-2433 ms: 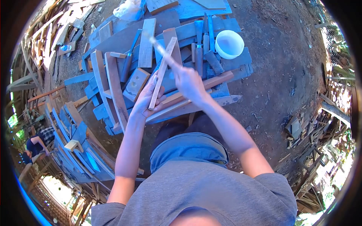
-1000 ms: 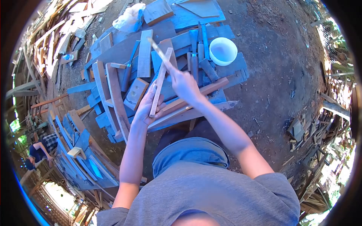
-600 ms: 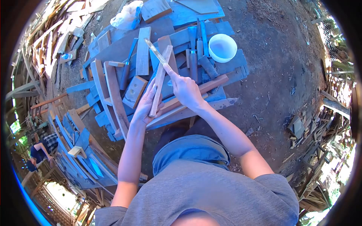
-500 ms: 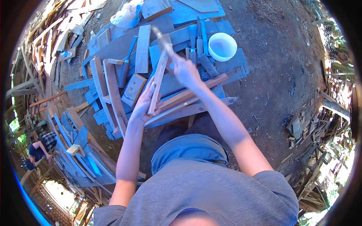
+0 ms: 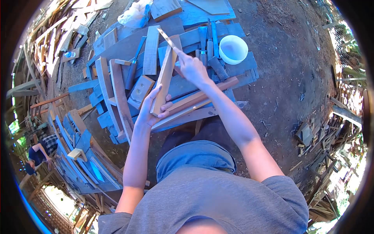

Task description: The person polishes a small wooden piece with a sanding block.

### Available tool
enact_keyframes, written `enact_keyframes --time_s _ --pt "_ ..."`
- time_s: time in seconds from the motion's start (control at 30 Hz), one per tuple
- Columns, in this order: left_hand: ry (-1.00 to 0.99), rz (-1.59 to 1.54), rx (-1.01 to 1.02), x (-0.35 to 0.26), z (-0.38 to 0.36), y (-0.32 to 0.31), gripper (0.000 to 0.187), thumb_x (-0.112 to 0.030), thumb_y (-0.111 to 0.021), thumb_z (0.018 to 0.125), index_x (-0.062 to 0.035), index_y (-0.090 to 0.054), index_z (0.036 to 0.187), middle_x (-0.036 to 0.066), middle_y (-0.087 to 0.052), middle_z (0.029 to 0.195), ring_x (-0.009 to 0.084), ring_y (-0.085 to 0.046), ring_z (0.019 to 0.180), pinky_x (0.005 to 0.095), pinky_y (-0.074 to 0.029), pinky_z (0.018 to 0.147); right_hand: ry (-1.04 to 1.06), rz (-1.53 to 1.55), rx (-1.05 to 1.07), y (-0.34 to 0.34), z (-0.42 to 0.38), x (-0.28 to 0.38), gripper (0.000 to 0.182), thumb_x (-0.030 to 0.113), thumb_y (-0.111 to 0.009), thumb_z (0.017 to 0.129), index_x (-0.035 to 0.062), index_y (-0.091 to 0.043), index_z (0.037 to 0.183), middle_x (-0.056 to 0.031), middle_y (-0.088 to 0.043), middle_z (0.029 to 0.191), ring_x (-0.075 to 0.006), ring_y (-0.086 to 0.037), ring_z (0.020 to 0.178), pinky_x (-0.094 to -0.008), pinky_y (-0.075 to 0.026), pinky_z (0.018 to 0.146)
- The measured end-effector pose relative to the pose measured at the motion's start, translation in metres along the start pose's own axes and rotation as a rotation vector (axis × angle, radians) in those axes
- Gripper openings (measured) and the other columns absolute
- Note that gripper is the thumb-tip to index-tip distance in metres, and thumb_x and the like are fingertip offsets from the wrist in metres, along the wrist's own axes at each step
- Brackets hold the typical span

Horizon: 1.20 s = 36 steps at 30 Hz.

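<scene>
My left hand (image 5: 150,105) is wrapped round the lower end of a pale wooden piece (image 5: 164,80), which it holds tilted up and away from me. A thin, light-coloured stick-like tool (image 5: 166,38) points up and left from my right hand (image 5: 193,69), whose fingers are closed on it beside the upper end of the piece. Beneath both hands lie boards and a long reddish wooden bar (image 5: 202,94). A block with round marks (image 5: 140,92) lies just left of my left hand.
Chisel-like tools (image 5: 203,41) and a white bucket (image 5: 233,50) are on the boards at the right. A plastic bag (image 5: 134,15) lies at the back. Curved planks (image 5: 83,160) are stacked at the left, near another person (image 5: 37,155). Scrap wood (image 5: 311,134) lies at the right.
The wooden piece has turned in my left hand, showing a broader face. My right hand has shifted slightly right, and the thin tool is tilted more sideways.
</scene>
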<state>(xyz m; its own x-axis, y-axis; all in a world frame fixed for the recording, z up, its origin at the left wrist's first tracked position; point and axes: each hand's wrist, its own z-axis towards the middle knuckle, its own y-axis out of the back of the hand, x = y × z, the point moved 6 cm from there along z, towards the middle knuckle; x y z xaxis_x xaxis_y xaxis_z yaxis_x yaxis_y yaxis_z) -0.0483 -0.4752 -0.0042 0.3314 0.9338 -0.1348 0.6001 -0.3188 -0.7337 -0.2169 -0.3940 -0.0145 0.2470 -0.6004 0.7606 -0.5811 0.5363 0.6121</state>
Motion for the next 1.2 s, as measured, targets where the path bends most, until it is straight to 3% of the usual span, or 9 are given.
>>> enact_keyframes --time_s 0.17,0.37,0.5,0.53,0.7,0.9,1.0,1.1,1.2 --pt "-0.086 0.454 -0.158 -0.012 -0.010 -0.009 0.038 -0.032 -0.060 0.093 -0.0084 -0.039 0.115 0.005 -0.048 0.080 0.0090 -0.044 0.052 0.0181 -0.035 0.033 0.116 -0.153 0.204 -0.004 -0.057 0.046 0.050 0.023 -0.048 0.096 0.0272 -0.041 0.145 -0.0213 -0.068 0.082 -0.0374 -0.069 0.076 -0.0500 -0.055 0.067" --pt "0.023 0.155 -0.051 -0.029 0.000 -0.005 0.030 -0.030 -0.060 0.093 -0.0121 -0.043 0.109 0.004 -0.049 0.080 0.0076 -0.043 0.051 0.0186 -0.031 0.032 0.202 -0.144 0.096 -0.022 -0.012 0.050 0.053 0.020 -0.048 0.094 0.0268 -0.041 0.145 -0.0166 -0.068 0.077 -0.0375 -0.069 0.070 -0.0467 -0.055 0.058" --pt "-0.050 0.494 -0.159 -0.029 -0.004 -0.004 0.057 -0.024 -0.059 0.092 -0.0187 -0.034 0.143 0.003 -0.048 0.076 0.0075 -0.043 0.049 0.0193 -0.032 0.034 0.149 -0.186 0.074 -0.009 -0.048 0.055 0.057 0.017 -0.050 0.090 0.0294 -0.041 0.145 -0.0167 -0.067 0.077 -0.0355 -0.069 0.068 -0.0481 -0.055 0.057" --pt "-0.041 0.541 -0.177 -0.029 -0.004 -0.004 0.075 -0.020 -0.059 0.091 -0.0249 -0.018 0.154 0.002 -0.046 0.073 0.0073 -0.043 0.049 0.0196 -0.032 0.034 0.185 -0.209 0.111 -0.011 -0.054 0.053 0.057 0.017 -0.050 0.090 0.0294 -0.040 0.145 -0.0168 -0.067 0.076 -0.0353 -0.069 0.068 -0.0479 -0.055 0.058" --pt "-0.087 0.658 -0.238 -0.024 -0.006 -0.014 0.078 -0.017 -0.060 0.089 -0.0254 -0.018 0.154 0.000 -0.045 0.073 0.0068 -0.043 0.049 0.0197 -0.031 0.035 0.020 -0.174 -0.019 -0.005 0.022 0.014 0.051 0.019 -0.046 0.094 0.0306 -0.042 0.144 -0.0187 -0.066 0.074 -0.0363 -0.069 0.068 -0.0481 -0.056 0.059" --pt "-0.008 0.511 -0.164 -0.026 -0.008 -0.006 0.076 -0.018 -0.060 0.090 -0.0260 -0.019 0.154 0.001 -0.046 0.074 0.0072 -0.043 0.049 0.0201 -0.032 0.035 0.132 -0.202 0.090 -0.015 -0.060 0.044 0.052 0.018 -0.048 0.093 0.0317 -0.042 0.143 -0.0196 -0.066 0.073 -0.0384 -0.068 0.068 -0.0501 -0.055 0.060" --pt "-0.015 0.519 -0.200 -0.022 -0.009 -0.002 0.076 -0.017 -0.060 0.090 -0.0257 -0.019 0.154 0.001 -0.046 0.074 0.0069 -0.043 0.049 0.0201 -0.032 0.034 0.203 -0.197 0.058 -0.014 -0.048 0.042 0.052 0.018 -0.049 0.093 0.0306 -0.042 0.143 -0.0198 -0.066 0.075 -0.0382 -0.068 0.067 -0.0502 -0.055 0.058" --pt "-0.062 0.629 -0.214 -0.021 -0.010 -0.014 0.077 -0.016 -0.061 0.090 -0.0253 -0.019 0.154 0.001 -0.045 0.074 0.0065 -0.043 0.048 0.0205 -0.032 0.034 -0.073 -0.306 0.003 -0.005 0.028 0.000 0.049 0.018 -0.047 0.094 0.0260 -0.043 0.142 -0.0208 -0.068 0.084 -0.0393 -0.068 0.075 -0.0516 -0.054 0.061" --pt "-0.007 0.609 -0.169 -0.020 -0.016 -0.014 0.080 -0.015 -0.061 0.089 -0.0236 -0.017 0.155 0.001 -0.044 0.074 0.0059 -0.042 0.046 0.0213 -0.034 0.033 0.016 -0.197 -0.084 -0.005 0.015 -0.019 0.049 0.020 -0.046 0.095 0.0259 -0.042 0.144 -0.0211 -0.069 0.086 -0.0410 -0.068 0.077 -0.0531 -0.054 0.066"
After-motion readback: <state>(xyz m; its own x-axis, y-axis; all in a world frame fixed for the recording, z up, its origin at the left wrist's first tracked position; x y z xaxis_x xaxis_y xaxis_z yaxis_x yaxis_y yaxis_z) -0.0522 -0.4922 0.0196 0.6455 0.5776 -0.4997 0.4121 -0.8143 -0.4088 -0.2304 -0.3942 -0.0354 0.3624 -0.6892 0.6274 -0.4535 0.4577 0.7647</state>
